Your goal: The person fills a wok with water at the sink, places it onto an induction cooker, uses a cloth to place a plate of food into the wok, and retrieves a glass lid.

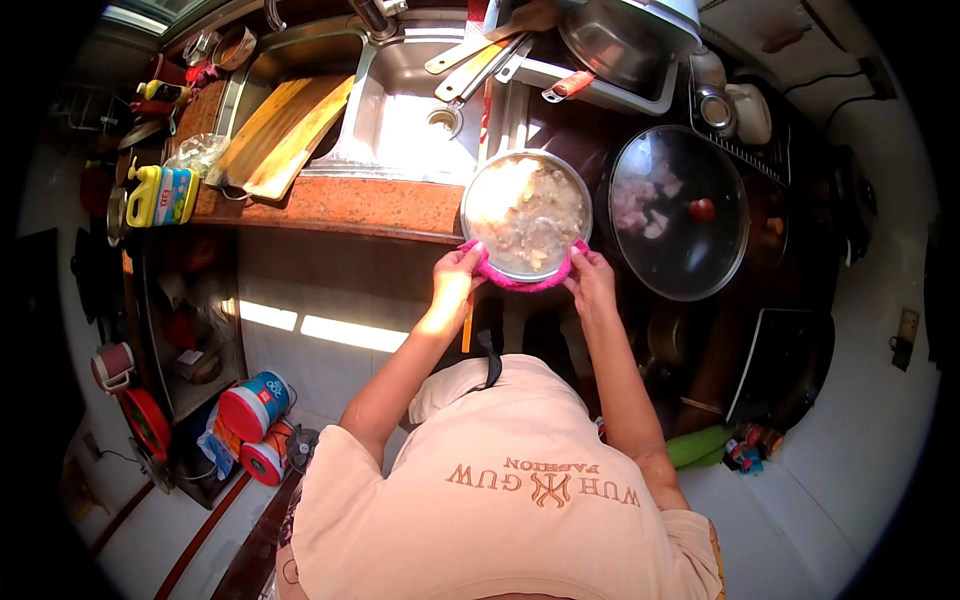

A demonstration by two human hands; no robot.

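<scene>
A round metal pot (528, 215) with pale, chunky food in cloudy liquid is at the counter's front edge, in front of my body. A bright pink cloth (520, 284) wraps its near side. My left hand (457, 277) grips the pot through the cloth at its left side, thumb on top. On the right side my right hand (592, 280) holds it the same way, fingers closed. Just right of the pot sits a wide pan under a glass lid (680, 250) with a red knob (701, 210); pinkish pieces show through the glass.
Behind the pot lies a double steel sink (400, 120), with a wooden cutting board (280, 140) across its left basin. Knives and a wooden spatula (470, 75) rest at its right. A steel pan (615, 45) stands behind. A yellow bottle (160, 196) is at the counter's left end.
</scene>
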